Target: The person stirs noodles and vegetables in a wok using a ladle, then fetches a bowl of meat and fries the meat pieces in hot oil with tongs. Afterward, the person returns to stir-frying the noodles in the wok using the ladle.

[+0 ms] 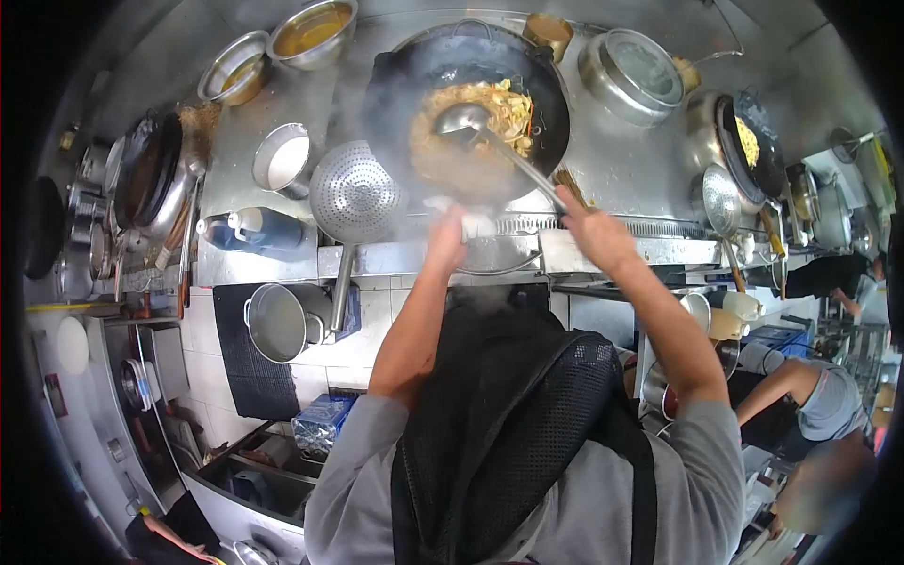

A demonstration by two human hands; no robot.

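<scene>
My right hand (597,233) is closed around the handle of a steel ladle (463,120). The ladle's bowl rests among the noodle-like food with pieces of vegetable (499,104) inside a large black wok (556,141). My left hand (448,241) is at the wok's near edge, its fingers closed on a white cloth (476,224). Steam blurs the near part of the wok and hides just how the cloth meets the rim. Left of the wok lies a perforated strainer (355,191), its handle pointing towards me.
Bowls of yellowish liquid (313,30), a pot with white contents (285,162) and dark bottles (264,235) stand to the left. A lidded steel pot (633,75) is at right, near another wok (767,155). Behind me on the right, another person (800,395) is bent over.
</scene>
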